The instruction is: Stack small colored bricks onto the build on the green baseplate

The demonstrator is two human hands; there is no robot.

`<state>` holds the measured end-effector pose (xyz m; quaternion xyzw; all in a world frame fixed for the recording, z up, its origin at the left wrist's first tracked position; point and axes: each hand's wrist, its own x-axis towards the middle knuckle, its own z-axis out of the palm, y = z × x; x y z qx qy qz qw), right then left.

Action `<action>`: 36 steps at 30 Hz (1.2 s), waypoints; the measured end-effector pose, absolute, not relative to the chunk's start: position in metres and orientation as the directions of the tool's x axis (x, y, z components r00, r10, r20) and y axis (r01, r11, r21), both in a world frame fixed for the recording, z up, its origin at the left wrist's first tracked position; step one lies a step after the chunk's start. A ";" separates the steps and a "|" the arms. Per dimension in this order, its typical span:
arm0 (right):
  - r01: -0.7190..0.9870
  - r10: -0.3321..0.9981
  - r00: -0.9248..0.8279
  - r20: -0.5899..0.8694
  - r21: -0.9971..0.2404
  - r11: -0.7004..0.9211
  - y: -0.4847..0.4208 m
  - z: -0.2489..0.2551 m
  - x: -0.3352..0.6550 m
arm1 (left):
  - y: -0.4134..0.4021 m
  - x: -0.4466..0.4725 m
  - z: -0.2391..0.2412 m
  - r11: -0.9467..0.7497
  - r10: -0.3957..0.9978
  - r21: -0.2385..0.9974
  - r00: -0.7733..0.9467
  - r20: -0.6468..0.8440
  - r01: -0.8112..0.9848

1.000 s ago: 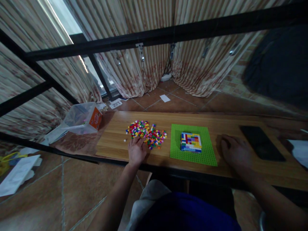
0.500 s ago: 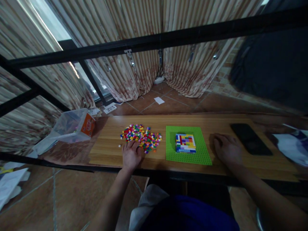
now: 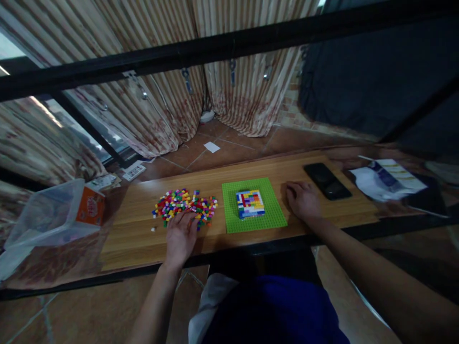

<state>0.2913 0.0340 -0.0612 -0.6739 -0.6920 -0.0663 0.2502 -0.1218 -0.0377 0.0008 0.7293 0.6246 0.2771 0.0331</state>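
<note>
My left hand [image 3: 182, 234] lies over the near edge of a pile of small coloured toy bricks [image 3: 179, 200]. Its fingers are spread and touch the bricks; no held brick shows. To the right of the pile, a green baseplate [image 3: 274, 215] bears a low square block [image 3: 251, 204] built of bricks, mostly white, yellow, red and blue on top. Beyond the baseplate's right edge, my right hand [image 3: 303, 200] rests on the wooden board [image 3: 136, 239], fingers loosely bent and a little apart, with nothing seen in them. The undersides of both hands are hidden.
A black phone [image 3: 328, 181] lies right of my right hand, with paper and plastic packaging [image 3: 390, 179] farther right. One white brick [image 3: 153, 229] sits apart from the pile. A clear plastic box [image 3: 53, 210] with an orange label stands left. A black bar [image 3: 172, 59] crosses ahead.
The camera view has turned right, so the board and everything on it appear farther left and tilted. Both hands keep nearly the same places, the left at the pile, the right beside the baseplate.
</note>
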 end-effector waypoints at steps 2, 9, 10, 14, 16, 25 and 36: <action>0.964 0.901 0.039 0.432 -0.254 0.081 0.034 -0.060 0.291 | -0.039 -0.099 0.006 -0.264 0.935 0.474 0.102 0.339 0.840; 0.957 0.891 0.056 0.451 -0.280 0.082 0.030 -0.056 0.286 | -0.028 -0.030 0.013 -0.236 0.971 0.697 0.200 0.134 0.677; 0.956 0.890 0.062 0.452 -0.282 0.077 0.030 -0.056 0.286 | -0.024 -0.026 0.014 -0.224 0.972 0.701 0.211 0.107 0.677; 0.953 0.892 0.073 0.447 -0.294 0.070 0.030 -0.055 0.285 | -0.011 -0.016 0.015 -0.195 0.971 0.690 0.238 0.034 0.697; 0.952 0.889 0.073 0.451 -0.299 0.074 0.031 -0.056 0.286 | -0.007 -0.014 0.015 -0.179 0.973 0.683 0.232 0.014 0.708; 0.951 0.892 0.062 0.448 -0.297 0.083 0.032 -0.057 0.287 | -0.002 -0.004 0.008 -0.034 0.996 0.818 0.084 -0.017 0.574; 0.950 0.899 0.081 0.430 -0.306 0.061 0.031 -0.057 0.287 | 0.008 -0.001 -0.011 0.128 0.991 0.964 0.007 -0.133 0.232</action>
